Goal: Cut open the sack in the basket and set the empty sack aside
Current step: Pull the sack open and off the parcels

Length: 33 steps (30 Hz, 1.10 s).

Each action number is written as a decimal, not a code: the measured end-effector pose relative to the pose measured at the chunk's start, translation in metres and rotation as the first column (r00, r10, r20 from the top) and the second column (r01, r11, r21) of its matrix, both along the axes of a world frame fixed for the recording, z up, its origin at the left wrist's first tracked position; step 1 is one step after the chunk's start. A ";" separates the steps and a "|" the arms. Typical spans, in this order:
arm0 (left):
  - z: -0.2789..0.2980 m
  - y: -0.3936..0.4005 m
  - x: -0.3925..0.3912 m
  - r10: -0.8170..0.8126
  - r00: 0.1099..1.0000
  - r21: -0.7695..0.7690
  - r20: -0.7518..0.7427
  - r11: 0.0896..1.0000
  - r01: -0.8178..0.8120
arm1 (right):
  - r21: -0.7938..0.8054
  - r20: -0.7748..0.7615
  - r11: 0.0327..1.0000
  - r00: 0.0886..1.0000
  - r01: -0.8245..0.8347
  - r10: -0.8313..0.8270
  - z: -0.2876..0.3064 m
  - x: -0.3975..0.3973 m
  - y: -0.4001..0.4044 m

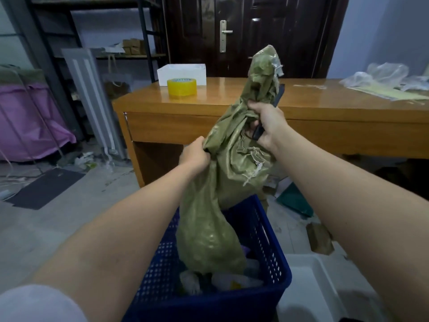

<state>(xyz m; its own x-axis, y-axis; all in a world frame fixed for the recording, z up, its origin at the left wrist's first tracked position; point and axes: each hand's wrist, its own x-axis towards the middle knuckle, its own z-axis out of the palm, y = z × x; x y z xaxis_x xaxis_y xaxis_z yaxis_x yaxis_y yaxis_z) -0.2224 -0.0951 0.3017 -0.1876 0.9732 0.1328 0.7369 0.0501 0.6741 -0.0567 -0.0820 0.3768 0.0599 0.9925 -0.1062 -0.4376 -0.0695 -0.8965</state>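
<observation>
Both hands are fisted on the olive-green woven plastic sack [232, 163]: left hand [195, 154] bunching its side, right hand [267, 122] gripping higher plus a dark cutter [278, 95]. Sack hangs over the perforated blue plastic basket [271, 252], bottom inside, wooden desk [325, 126] just behind.

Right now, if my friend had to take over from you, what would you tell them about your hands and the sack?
Left hand: gripping a fold of the green sack at its left edge.
Right hand: clutching the sack higher up, together with a dark-handled cutter whose blade end sticks up behind the sack.
The sack is lifted up, its lower end still hanging inside the blue basket. White packets lie in the basket beneath it.
Done: the sack looks mostly emptied, though the cut itself is not visible.
Left: lift the sack clear of the basket and set it aside.
</observation>
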 end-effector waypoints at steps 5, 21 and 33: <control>-0.007 -0.004 -0.012 0.073 0.991 0.127 -0.113 0.990 -0.058 | -0.045 0.109 0.997 0.992 0.061 -0.056 -0.019 0.006 0.001; -0.044 0.007 -0.021 0.056 0.960 -0.013 -0.275 0.998 -0.062 | -0.149 0.147 0.986 0.988 0.069 -0.047 -0.064 0.003 0.008; -0.032 -0.002 -0.010 -0.315 0.866 -0.292 0.388 0.849 0.440 | -0.125 0.258 0.986 0.957 -0.106 0.136 -0.067 -0.018 0.012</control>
